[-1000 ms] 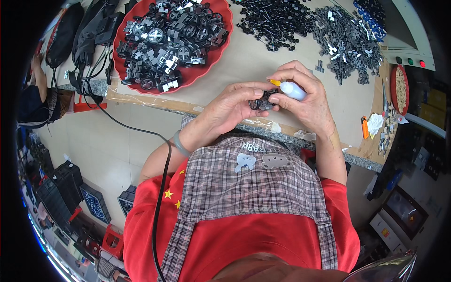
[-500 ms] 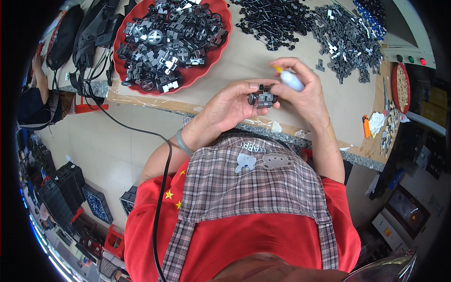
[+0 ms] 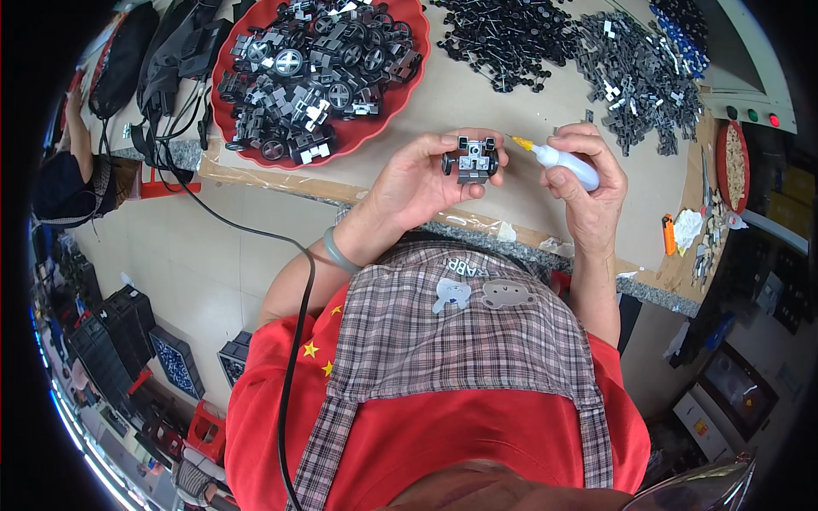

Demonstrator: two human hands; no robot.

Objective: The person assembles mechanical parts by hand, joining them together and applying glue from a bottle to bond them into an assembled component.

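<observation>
Above the front edge of the beige worktop (image 3: pixel 477 94), a small black-and-grey plastic wheeled assembly (image 3: pixel 474 159) is pinched in the fingers of the left hand (image 3: pixel 422 179); its axle, the long axis, runs left to right, and its open face is turned toward the wearer. A small white squeeze bottle with a yellow nozzle (image 3: pixel 564 162) is gripped in the right hand (image 3: pixel 588 183); the nozzle points left at the assembly, just short of it. The gluing step is judged to be in hand; the tip must next be brought precisely onto a joint. Behind, a red round tray of finished black wheeled parts (image 3: pixel 256 145) is seen; loose black plastic pieces (image 3: pixel 511 34) are heaped beyond.
</observation>
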